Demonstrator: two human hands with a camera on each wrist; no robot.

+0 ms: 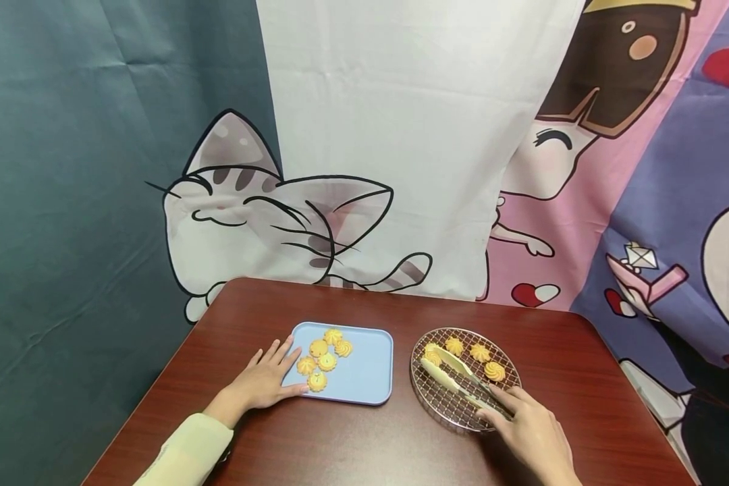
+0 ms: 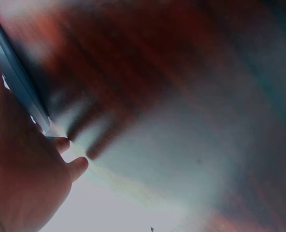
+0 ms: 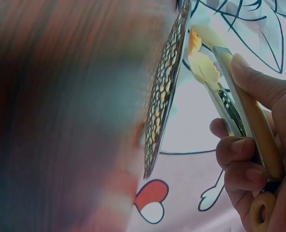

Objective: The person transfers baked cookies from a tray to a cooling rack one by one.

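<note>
Tongs (image 1: 442, 377) sit over the wire rack (image 1: 455, 406), long axis diagonal, tips pointing far-left at a cookie (image 1: 430, 356); can't tell if they touch. Right hand (image 1: 531, 424) in from near right, fingers wrapped round the handles, handle end hidden in head view. Left hand (image 1: 264, 382): fingers spread, released, at blue tray's (image 1: 367, 368) left edge. Desk (image 1: 364, 442) blurred in left wrist view.

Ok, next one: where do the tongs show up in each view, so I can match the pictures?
Head: the tongs are low, right of centre, over the round wire rack, in the right hand.
Left wrist: not in it.
Right wrist: tongs slant through the right half, tips towards the top, in that hand.
Shared landmark: the reddish-brown table, visible in all three views.
</note>
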